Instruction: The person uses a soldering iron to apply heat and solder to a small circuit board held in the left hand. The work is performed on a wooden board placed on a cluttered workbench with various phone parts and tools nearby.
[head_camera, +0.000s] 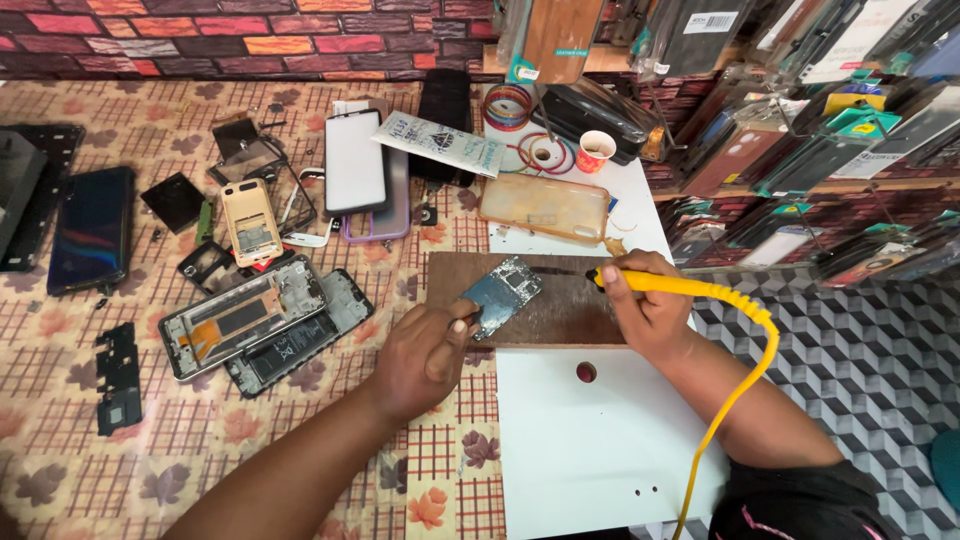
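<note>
At the far left, toward nine o'clock, a dark phone (92, 228) lies flat on the patterned floor cloth (60, 420), with a small black bracket part (118, 376) below it at about eight o'clock. Moving right, an opened phone frame (242, 317) with its insides showing rests just beside a second opened phone body (300, 335), and a tan phone shell (251, 221) sits above them near eleven o'clock. A white-screened phone (356, 162) lies further up, close to twelve.

The left hand (425, 355) comes in from six o'clock, its fingers pinched narrow on the lower corner of a small blue circuit board (502, 291), pressing it onto a brown wooden block (530, 300). The board sits at the centre, between the two hands, touching the left fingertips and just left of the right hand.

The right hand (645, 305), at about three o'clock from the board, is closed around a yellow-handled soldering iron (690, 288); its tip points toward the board, though contact cannot be told. The yellow cord (735, 395) trails down toward five o'clock over a white board (590, 450).
</note>
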